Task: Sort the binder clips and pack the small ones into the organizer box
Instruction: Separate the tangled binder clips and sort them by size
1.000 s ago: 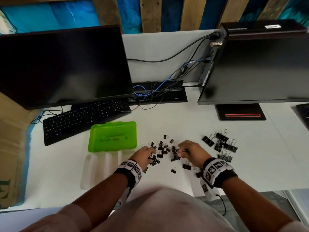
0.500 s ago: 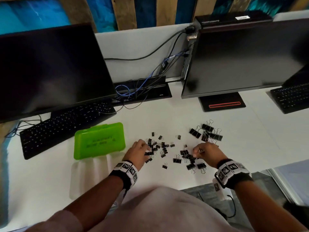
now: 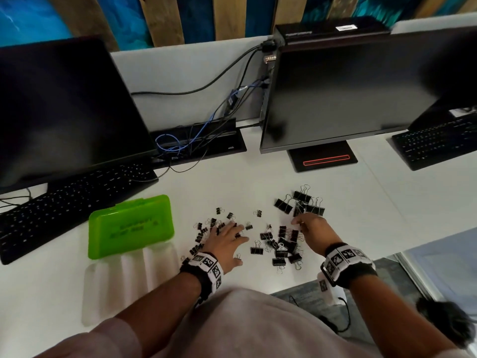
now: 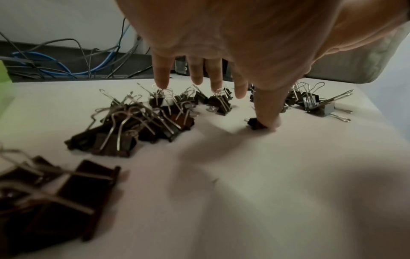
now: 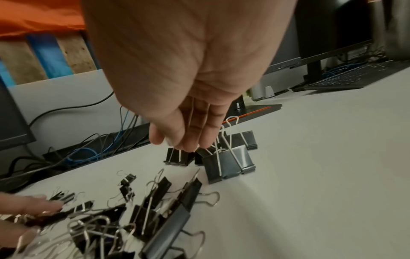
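Observation:
Black binder clips lie in three groups on the white desk: small clips (image 3: 210,226), mid-sized clips (image 3: 281,245) and large clips (image 3: 300,202). My left hand (image 3: 229,233) lies spread over the small clips with straight fingers, and in the left wrist view its thumb (image 4: 268,115) presses one small clip (image 4: 255,123) onto the desk. My right hand (image 3: 300,224) is at the near edge of the large clips. Its fingertips (image 5: 188,145) bunch together just above a flat large clip (image 5: 177,156), with nothing plainly held. The organizer box lies open on the left, green lid (image 3: 129,226) and clear base (image 3: 124,277).
A keyboard (image 3: 69,202) and monitor (image 3: 64,109) stand behind the box. A cable tray (image 3: 198,143) and a second monitor on its stand (image 3: 322,161) are at the back, with another keyboard (image 3: 438,143) far right. The desk edge (image 3: 361,264) runs close by my right wrist.
My right hand has moved away from the mid-sized clips, back and right to the large pile. My left hand has uncurled and spread flat over the small clips. The head view has shifted.

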Motion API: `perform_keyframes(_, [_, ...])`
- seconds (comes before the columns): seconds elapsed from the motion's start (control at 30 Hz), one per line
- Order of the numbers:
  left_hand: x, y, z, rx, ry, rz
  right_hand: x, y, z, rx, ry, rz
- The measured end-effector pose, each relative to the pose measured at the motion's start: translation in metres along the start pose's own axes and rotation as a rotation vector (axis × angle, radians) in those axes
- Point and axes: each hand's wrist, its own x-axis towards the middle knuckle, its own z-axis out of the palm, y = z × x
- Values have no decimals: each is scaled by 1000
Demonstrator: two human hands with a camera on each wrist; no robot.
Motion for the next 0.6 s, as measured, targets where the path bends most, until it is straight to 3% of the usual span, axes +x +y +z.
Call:
perform_keyframes(0.17, [10,-7,3,-34,79,-7,22,-28,9,-95,-123,-125])
perform_keyframes(0.4, [5,-20,-5,-76,172,-80,51,-50,30,-225,-276,-175])
perform_keyframes(0.6, [-13,-38,-20,-209,220,-258,73,-50,31,-31,-97,-186])
